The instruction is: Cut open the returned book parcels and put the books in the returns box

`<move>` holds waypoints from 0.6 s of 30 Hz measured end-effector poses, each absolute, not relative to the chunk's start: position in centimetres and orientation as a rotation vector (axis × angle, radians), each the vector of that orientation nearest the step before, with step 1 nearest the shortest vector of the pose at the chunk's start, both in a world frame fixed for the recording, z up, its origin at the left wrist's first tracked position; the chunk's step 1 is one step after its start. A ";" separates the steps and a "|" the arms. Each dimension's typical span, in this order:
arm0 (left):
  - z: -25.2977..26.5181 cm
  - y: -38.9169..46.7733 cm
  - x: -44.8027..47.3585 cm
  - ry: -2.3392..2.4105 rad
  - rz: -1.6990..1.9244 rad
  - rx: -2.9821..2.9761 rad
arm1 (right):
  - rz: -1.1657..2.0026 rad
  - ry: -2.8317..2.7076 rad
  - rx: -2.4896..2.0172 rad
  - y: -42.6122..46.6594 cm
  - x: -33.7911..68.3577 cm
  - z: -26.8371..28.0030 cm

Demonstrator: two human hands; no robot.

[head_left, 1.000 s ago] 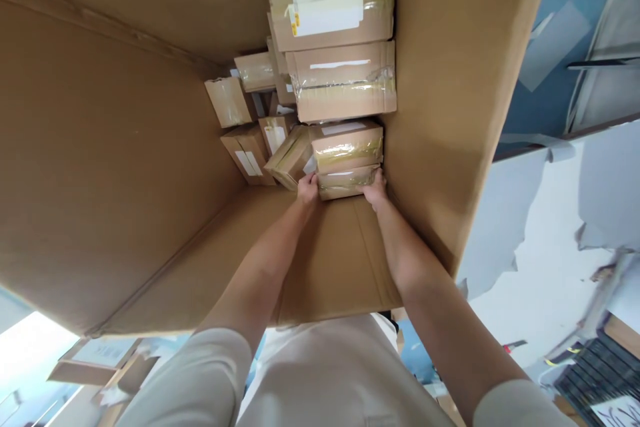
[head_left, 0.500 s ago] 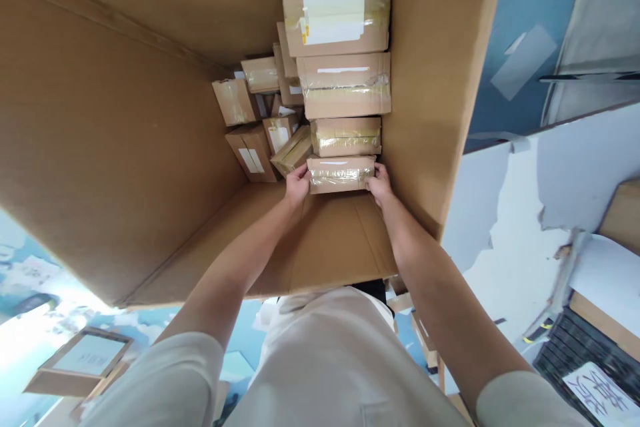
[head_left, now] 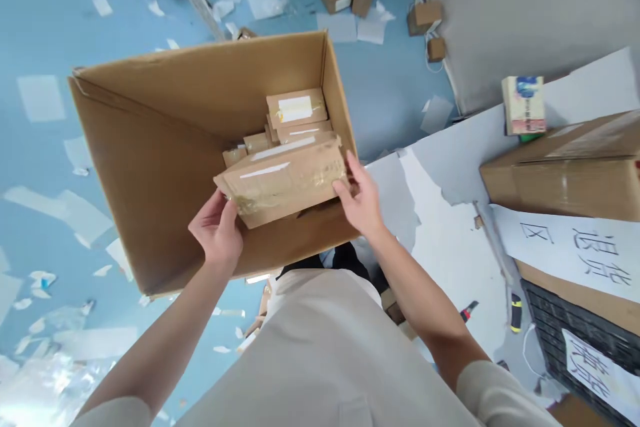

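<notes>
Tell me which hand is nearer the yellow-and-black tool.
Right. The right hand holds the right end of the taped carton, left of the yellow-and-black tool in view; the left hand holds the opposite end, farther away.

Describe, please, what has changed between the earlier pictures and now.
The left hand and right hand have raised the taped parcel from low inside the large carton towards its opening; the view drew back. Both still grip it; other parcels remain inside.
</notes>
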State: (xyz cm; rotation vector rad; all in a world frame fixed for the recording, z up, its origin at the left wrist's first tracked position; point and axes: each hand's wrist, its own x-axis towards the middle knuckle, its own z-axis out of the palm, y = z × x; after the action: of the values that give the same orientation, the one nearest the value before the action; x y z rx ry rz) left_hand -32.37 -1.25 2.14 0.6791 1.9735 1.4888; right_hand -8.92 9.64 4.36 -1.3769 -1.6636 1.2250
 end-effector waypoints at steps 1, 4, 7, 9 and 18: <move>3.8 -0.4 -31.1 1.922 1.524 0.710 | 1.162 -1.650 -1.347 10.6 -7.3 6.0; 6.9 3.0 -25.3 1.754 1.459 0.805 | 1.054 -1.599 -1.316 13.8 -0.6 9.3; 6.9 6.8 -18.0 1.660 1.391 0.841 | 0.998 -1.567 -1.355 16.8 7.3 9.6; 5.5 9.1 -13.3 1.587 1.347 0.823 | 0.987 -1.559 -1.417 18.4 12.1 8.4; -1.2 11.0 -4.3 1.560 1.159 0.785 | 1.170 -1.545 -1.572 20.3 20.6 1.3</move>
State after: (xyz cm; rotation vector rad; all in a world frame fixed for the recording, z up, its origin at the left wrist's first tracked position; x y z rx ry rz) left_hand -4.33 11.00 -1.24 0.7845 1.5601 1.1587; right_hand 20.55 20.29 1.28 -1.5724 -1.5449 1.1695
